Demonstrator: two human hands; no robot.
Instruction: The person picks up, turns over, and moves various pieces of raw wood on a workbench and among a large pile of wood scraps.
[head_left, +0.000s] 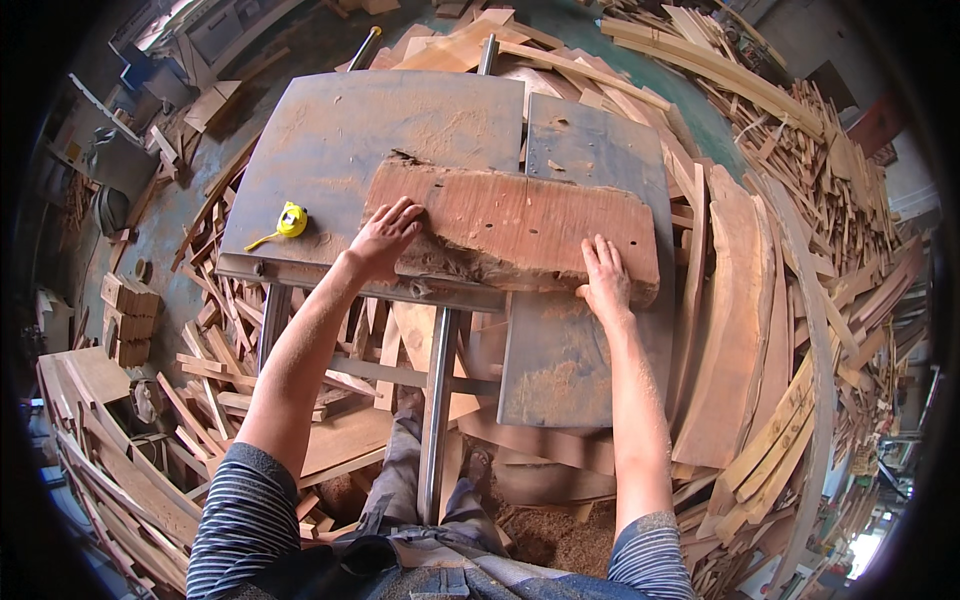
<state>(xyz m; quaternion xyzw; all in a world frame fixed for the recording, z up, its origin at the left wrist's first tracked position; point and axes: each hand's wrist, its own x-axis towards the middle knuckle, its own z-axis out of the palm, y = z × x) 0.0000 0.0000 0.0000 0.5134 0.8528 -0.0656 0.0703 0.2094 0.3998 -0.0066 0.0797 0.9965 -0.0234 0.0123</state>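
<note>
A thick reddish-brown wooden slab (520, 215) lies across the metal saw table (300, 130). Its near side is rough and bark-like, and a few small dark holes mark its top face. My left hand (388, 240) grips the slab's left end, fingers over the top. Farther right, my right hand (605, 280) holds the near edge, its fingers reaching onto the top face and its thumb low at the edge. Both palms' undersides are hidden. A yellow tape measure (291, 220) rests on the table to the left of my left hand.
Sawdust lies on the table and its narrower right-hand plate (560, 350). A steel bar (436, 410) runs from the table toward me, beside my legs. Stacked planks (735, 320) and offcuts crowd the right; scrap wood (225, 370) and small blocks (128, 310) lie at left.
</note>
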